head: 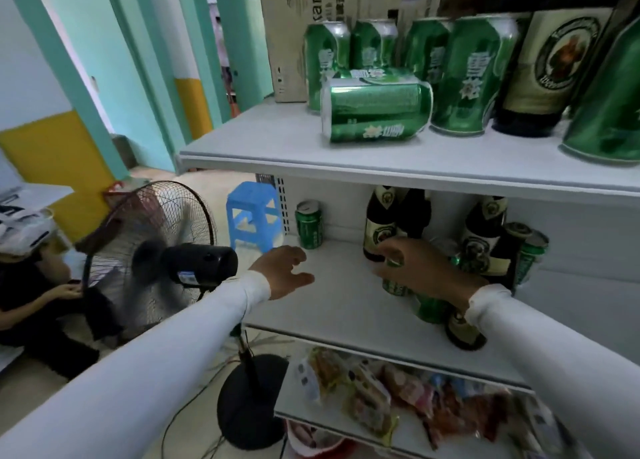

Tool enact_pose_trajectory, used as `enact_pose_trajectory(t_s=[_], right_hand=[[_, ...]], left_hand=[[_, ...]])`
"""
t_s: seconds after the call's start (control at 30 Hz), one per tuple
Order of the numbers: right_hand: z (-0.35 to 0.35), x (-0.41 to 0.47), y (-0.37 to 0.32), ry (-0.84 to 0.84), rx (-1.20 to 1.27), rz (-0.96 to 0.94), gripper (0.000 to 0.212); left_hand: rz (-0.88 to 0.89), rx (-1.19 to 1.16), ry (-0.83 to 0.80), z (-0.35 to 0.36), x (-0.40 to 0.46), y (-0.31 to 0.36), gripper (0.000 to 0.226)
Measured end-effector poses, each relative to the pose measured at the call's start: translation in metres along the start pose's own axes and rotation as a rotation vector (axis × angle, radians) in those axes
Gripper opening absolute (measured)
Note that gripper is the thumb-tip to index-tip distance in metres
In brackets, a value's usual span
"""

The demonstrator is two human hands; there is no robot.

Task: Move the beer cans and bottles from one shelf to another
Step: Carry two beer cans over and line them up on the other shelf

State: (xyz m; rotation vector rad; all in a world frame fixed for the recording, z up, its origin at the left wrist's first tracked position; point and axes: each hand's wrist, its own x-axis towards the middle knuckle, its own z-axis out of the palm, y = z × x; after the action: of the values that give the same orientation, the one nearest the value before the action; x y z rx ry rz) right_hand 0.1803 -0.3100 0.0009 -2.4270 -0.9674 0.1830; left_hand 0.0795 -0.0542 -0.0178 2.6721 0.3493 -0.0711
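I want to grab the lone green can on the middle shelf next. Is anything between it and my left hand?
No. In the head view, only bare shelf lies between the left hand and the lone can.

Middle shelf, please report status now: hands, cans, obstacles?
Left hand open, empty, over middle shelf. Right hand gripping green can. Lone can stands at back left. Dark bottles crowd close behind right hand.

sleeves: white, long, snug, plain on both arms
cuffs: end at wrists
left hand (282,271): bare
right hand (420,268): bare
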Motion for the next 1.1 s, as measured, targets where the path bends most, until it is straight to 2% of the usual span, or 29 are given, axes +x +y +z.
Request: enact_pose_trajectory(t_s=[0.17, 0.3, 0.4, 0.57, 0.8, 1.0, 1.1], right_hand=[[0.004, -0.002, 0.011, 0.054, 0.023, 0.063, 0.052], [0.0, -0.004, 0.01, 0.156, 0.008, 0.153, 0.051], [0.001, -0.009, 0.004, 0.205, 0.036, 0.2, 0.048], [-0.001, -0.014, -0.005, 0.274, -0.033, 0.275, 0.032], [0.013, -0.024, -0.003, 0.284, -0.119, 0.333, 0.042], [0.012, -0.019, 0.003, 0.315, -0.211, 0.34, 0.04], [0.012, -0.015, 0.005, 0.299, -0.236, 0.349, 0.041]], left_hand=[[0.058, 0.034, 0.02, -0.013, 0.04, -0.009, 0.053], [0.136, 0.08, 0.044, -0.026, 0.082, -0.022, 0.038], [0.194, 0.11, 0.032, -0.035, 0.105, -0.029, 0.035], [0.262, 0.125, 0.035, -0.039, 0.133, -0.043, 0.053], [0.258, 0.12, 0.06, -0.029, 0.153, -0.049, 0.062], [0.205, 0.058, 0.103, -0.022, 0.168, -0.04, 0.077], [0.176, 0.034, 0.121, -0.018, 0.171, -0.036, 0.071]])
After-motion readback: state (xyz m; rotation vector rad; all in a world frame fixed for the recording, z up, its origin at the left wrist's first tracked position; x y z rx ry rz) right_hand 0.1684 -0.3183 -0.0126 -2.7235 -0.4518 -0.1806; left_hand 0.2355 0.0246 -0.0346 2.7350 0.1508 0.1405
